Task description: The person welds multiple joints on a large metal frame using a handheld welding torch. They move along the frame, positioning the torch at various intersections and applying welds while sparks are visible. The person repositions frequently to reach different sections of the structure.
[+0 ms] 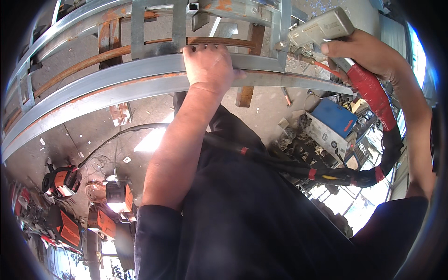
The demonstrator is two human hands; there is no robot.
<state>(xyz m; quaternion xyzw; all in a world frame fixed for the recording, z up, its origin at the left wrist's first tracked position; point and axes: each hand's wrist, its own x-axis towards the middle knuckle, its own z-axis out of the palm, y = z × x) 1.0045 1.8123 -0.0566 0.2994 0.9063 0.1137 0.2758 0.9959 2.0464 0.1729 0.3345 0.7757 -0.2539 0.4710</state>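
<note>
My left hand (210, 66) grips the near rail of a grey steel frame (151, 69), its fingers curled over the upper edge and the thumb lying to the right. My right hand (373, 52) is closed round the handle of a silver-grey welding gun (322, 29), at the right end of the frame. The gun's nose points left, close to a corner where an upright bar joins the rail; whether it touches cannot be made out. A red-wrapped sleeve (371, 95) on the gun's handle leads into a thick black cable (326, 175) that crosses my body.
Rusty brown bars (84, 63) lie within the frame. A blue-topped machine (333, 115) stands on the floor at right, beside heaped scrap. At lower left are several orange and black machines (65, 226) and a trailing cable (107, 140). A hammer-like tool (286, 97) lies on the floor.
</note>
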